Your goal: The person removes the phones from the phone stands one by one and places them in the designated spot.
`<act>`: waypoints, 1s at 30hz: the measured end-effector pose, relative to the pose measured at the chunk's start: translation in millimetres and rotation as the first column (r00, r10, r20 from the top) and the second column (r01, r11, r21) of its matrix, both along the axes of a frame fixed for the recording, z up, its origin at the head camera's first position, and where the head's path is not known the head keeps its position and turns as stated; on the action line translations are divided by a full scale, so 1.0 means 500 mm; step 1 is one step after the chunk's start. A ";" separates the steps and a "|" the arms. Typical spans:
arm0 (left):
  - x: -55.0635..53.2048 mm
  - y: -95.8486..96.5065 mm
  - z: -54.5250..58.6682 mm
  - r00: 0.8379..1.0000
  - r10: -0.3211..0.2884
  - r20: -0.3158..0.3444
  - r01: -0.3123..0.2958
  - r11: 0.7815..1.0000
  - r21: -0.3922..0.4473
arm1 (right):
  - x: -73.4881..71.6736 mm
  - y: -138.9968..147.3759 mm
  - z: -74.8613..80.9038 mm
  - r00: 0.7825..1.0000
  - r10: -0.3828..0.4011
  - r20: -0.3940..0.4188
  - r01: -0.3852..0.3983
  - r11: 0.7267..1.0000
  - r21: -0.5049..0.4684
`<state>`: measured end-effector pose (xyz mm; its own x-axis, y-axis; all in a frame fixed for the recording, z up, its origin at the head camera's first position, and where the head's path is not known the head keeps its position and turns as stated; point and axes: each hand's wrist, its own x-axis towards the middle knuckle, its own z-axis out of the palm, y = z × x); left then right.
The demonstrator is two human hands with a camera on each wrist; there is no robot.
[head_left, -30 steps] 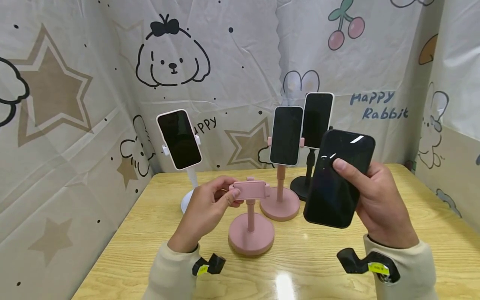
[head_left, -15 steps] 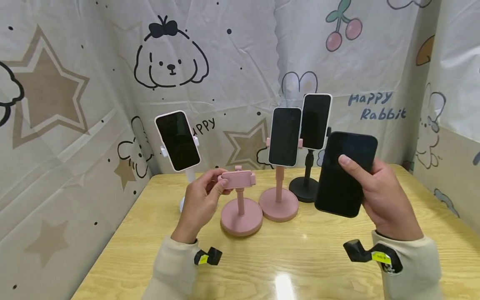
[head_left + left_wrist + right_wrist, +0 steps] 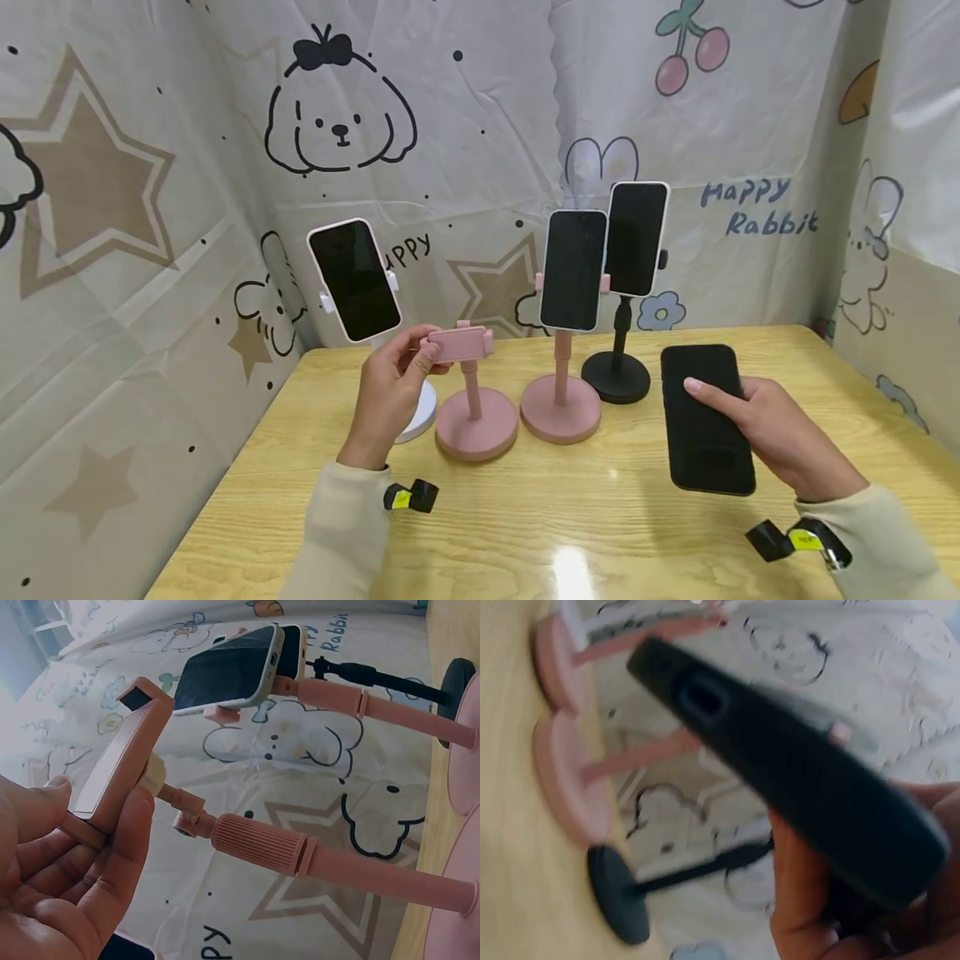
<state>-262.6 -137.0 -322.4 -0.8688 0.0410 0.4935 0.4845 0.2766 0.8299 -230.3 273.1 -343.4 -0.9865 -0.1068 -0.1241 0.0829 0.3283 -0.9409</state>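
Note:
My left hand (image 3: 386, 392) pinches the clamp head of a short pink phone stand (image 3: 477, 427) between thumb and fingers. No phone sits in that clamp, and in the left wrist view the clamp (image 3: 124, 766) tilts on its jointed neck. Over on the right, my right hand (image 3: 783, 437) grips a black smartphone (image 3: 708, 433), thumb across its front and the other fingers behind it. The phone's dark edge (image 3: 802, 780) fills the middle of the blurred right wrist view. It is held apart from the pink stand.
Behind stand a white phone stand (image 3: 420, 412) with a phone (image 3: 356, 279), a taller pink stand (image 3: 561, 412) with a phone (image 3: 573, 271), and a black stand (image 3: 617, 379) with a phone (image 3: 637, 237). All share a wooden table (image 3: 555, 517) backed by a printed curtain (image 3: 480, 125).
My left hand has moved the short pink stand left and farther back, near the white stand's base. My right hand has brought the black smartphone right and lower, away from the stands.

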 end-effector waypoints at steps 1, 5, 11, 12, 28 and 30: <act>-0.004 0.000 -0.002 1.000 -0.003 -0.005 0.003 1.000 0.006 | -0.002 0.011 -0.009 1.000 0.003 0.029 -0.004 1.000 0.012; -0.022 -0.002 -0.009 1.000 -0.019 -0.025 0.020 0.999 0.044 | -0.012 0.050 -0.047 0.991 0.035 0.128 -0.042 0.998 0.049; -0.039 -0.007 -0.021 0.999 -0.031 -0.019 0.032 0.996 0.080 | -0.018 0.118 -0.104 0.942 0.270 0.198 -0.266 0.963 -0.050; -0.040 -0.007 -0.023 0.999 -0.027 -0.018 0.029 0.996 0.084 | -0.020 0.128 -0.112 0.927 0.314 0.205 -0.303 0.949 -0.084; -0.058 0.001 -0.034 0.999 -0.040 0.026 0.038 0.995 0.093 | -0.023 0.187 -0.164 0.915 0.303 0.265 -0.296 0.953 -0.068; -0.059 0.001 -0.035 0.998 -0.044 0.038 0.041 0.996 0.080 | -0.020 0.191 -0.168 0.928 0.252 0.276 -0.264 0.965 0.004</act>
<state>-292.0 -136.6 -339.8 -0.8862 0.0403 0.4616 0.4604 0.1895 0.8673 -240.4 368.6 -427.3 -0.8540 -0.3425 -0.3916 0.2394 0.4096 -0.8803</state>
